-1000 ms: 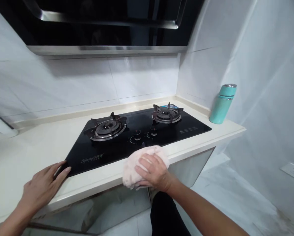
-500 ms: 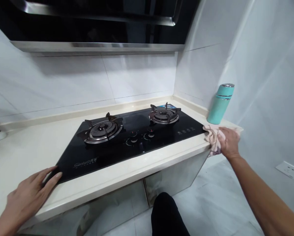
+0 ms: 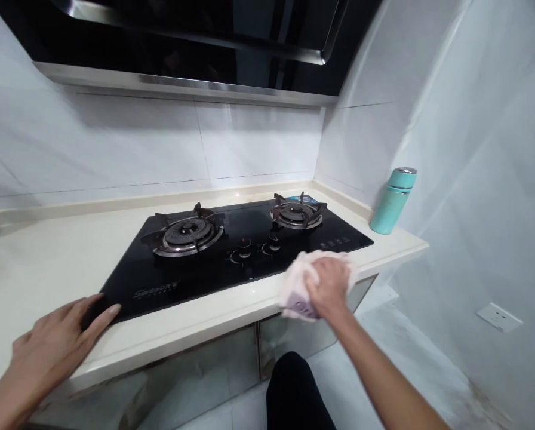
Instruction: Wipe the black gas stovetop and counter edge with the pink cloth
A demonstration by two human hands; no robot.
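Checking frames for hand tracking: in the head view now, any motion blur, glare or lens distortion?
Head view: the right hand and cloth look motion-blurred, while the left hand is sharper. Glare streaks the hood trim. Wide-angle distortion appears to bow the counter edge.

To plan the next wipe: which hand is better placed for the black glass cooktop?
Right, probably: the right hand holds the cloth at the counter edge, beside the cooktop. The left hand is empty, resting at the cooktop's near corner.
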